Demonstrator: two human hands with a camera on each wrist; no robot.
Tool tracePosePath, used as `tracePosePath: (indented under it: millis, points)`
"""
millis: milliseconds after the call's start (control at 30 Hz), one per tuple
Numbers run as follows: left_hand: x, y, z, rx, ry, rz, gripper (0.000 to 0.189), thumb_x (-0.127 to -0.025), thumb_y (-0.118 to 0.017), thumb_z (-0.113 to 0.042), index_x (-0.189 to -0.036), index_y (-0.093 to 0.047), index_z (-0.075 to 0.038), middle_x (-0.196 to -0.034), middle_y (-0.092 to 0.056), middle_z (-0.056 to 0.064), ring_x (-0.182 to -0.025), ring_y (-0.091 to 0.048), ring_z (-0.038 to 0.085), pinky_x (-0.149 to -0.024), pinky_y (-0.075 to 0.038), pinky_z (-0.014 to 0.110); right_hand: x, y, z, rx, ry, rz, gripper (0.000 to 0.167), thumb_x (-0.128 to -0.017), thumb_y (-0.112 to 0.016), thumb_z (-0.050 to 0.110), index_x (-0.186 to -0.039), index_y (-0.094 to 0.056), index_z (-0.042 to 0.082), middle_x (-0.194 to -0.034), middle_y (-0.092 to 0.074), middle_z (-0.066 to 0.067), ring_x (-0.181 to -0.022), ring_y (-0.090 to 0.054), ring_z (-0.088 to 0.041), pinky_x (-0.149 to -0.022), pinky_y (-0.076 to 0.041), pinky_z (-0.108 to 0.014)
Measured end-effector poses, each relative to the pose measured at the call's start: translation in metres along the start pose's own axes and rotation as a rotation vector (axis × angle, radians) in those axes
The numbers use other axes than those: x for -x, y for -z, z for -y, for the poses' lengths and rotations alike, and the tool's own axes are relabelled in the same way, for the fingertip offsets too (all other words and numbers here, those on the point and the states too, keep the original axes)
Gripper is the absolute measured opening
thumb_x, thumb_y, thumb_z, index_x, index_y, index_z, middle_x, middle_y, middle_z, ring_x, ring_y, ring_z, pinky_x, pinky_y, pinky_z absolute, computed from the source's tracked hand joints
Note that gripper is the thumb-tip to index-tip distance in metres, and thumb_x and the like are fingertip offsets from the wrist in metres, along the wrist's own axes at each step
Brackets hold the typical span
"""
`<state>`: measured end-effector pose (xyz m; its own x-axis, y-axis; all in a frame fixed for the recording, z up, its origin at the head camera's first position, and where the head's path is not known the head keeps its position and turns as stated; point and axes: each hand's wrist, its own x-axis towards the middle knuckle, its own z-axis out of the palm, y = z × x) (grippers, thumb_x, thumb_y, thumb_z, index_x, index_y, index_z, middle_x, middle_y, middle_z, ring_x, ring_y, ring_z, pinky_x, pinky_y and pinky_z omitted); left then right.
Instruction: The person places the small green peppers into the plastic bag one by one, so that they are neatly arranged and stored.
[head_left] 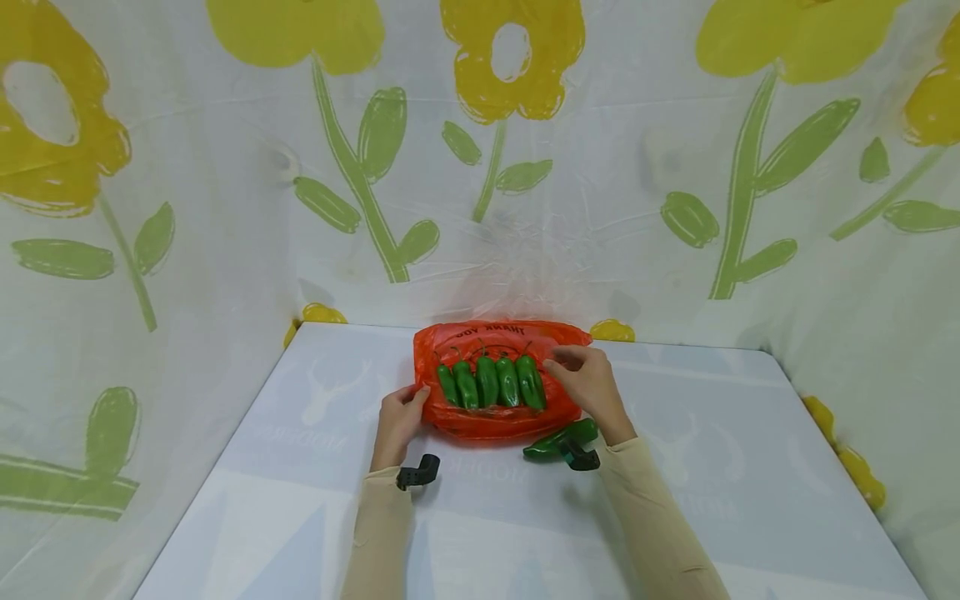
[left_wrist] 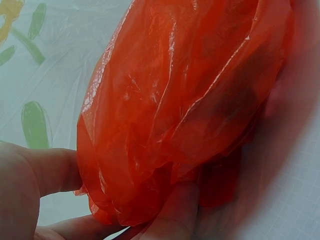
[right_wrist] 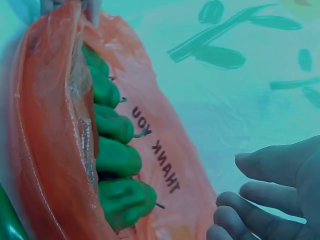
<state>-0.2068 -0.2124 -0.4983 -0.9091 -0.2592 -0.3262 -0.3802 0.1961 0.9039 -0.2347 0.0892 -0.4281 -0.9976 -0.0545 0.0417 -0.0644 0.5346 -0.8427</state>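
Note:
A red plastic bag [head_left: 480, 425] printed "THANK YOU" lies with its mouth spread at the back of the table. Several green peppers [head_left: 487, 383] sit side by side in it, stems toward the back, as the right wrist view also shows the row of peppers [right_wrist: 117, 157]. My left hand [head_left: 397, 425] grips the bag's left end, the crumpled plastic [left_wrist: 145, 195] between thumb and fingers. Beside the bag's right side hovers my right hand [head_left: 588, 383], fingers loosely bent and holding nothing. Another green pepper [head_left: 551, 443] lies in front of the bag, partly hidden by the right wrist camera.
The white table [head_left: 300, 500] has a pale blue print. Behind it and at both sides hangs a flower-patterned curtain [head_left: 600, 208], close to the bag's back edge. Each wrist carries a small black camera mount [head_left: 420, 472].

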Motion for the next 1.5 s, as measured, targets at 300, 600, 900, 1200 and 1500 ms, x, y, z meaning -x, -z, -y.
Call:
tracePosePath:
  millis: [300, 600, 900, 1200, 1500]
  points:
    - [-0.001, -0.001, 0.0, -0.003, 0.008, -0.003, 0.057, -0.104, -0.055, -0.036, -0.147, -0.054, 0.001, -0.149, -0.056, 0.023, -0.126, -0.057, 0.034, -0.112, -0.05, 0.051, 0.017, 0.014, -0.002, -0.035, -0.032, -0.057, 0.041, -0.099, -0.069, 0.027, -0.131, -0.068, 0.001, -0.122, -0.073, -0.02, -0.109, -0.067, -0.032, -0.095, -0.059, -0.042]
    - [0.0, 0.0, 0.0, -0.003, -0.002, -0.002, 0.056, -0.105, -0.055, -0.036, -0.146, -0.054, 0.003, -0.147, -0.057, 0.024, -0.126, -0.058, 0.034, -0.112, -0.05, 0.05, 0.03, 0.018, -0.012, -0.027, -0.078, -0.115, 0.04, -0.1, -0.067, 0.026, -0.131, -0.069, 0.001, -0.12, -0.074, -0.021, -0.107, -0.067, -0.032, -0.085, -0.055, -0.025]
    - [0.001, 0.0, -0.003, 0.0, 0.01, 0.001, 0.058, -0.105, -0.055, -0.037, -0.147, -0.053, 0.002, -0.149, -0.055, 0.023, -0.128, -0.056, 0.035, -0.113, -0.049, 0.05, 0.039, 0.021, -0.022, -0.029, -0.131, -0.155, 0.04, -0.101, -0.066, 0.028, -0.131, -0.069, 0.002, -0.122, -0.073, -0.021, -0.106, -0.066, -0.031, -0.077, -0.053, -0.02]
    - [0.0, 0.0, 0.0, 0.0, 0.011, 0.003, 0.058, -0.104, -0.055, -0.036, -0.147, -0.053, 0.002, -0.15, -0.055, 0.024, -0.129, -0.056, 0.035, -0.114, -0.048, 0.051, 0.047, 0.024, -0.025, -0.041, -0.179, -0.171, 0.041, -0.101, -0.065, 0.031, -0.131, -0.07, 0.003, -0.119, -0.073, -0.022, -0.104, -0.064, -0.031, -0.064, -0.054, -0.021]
    - [0.002, 0.001, -0.002, -0.009, 0.008, 0.004, 0.057, -0.105, -0.054, -0.034, -0.148, -0.052, 0.003, -0.151, -0.054, 0.024, -0.13, -0.056, 0.035, -0.115, -0.048, 0.051, 0.05, 0.024, -0.032, -0.014, -0.213, -0.15, 0.042, -0.102, -0.065, 0.03, -0.134, -0.067, 0.002, -0.12, -0.072, -0.022, -0.104, -0.066, -0.031, -0.07, -0.055, -0.019]
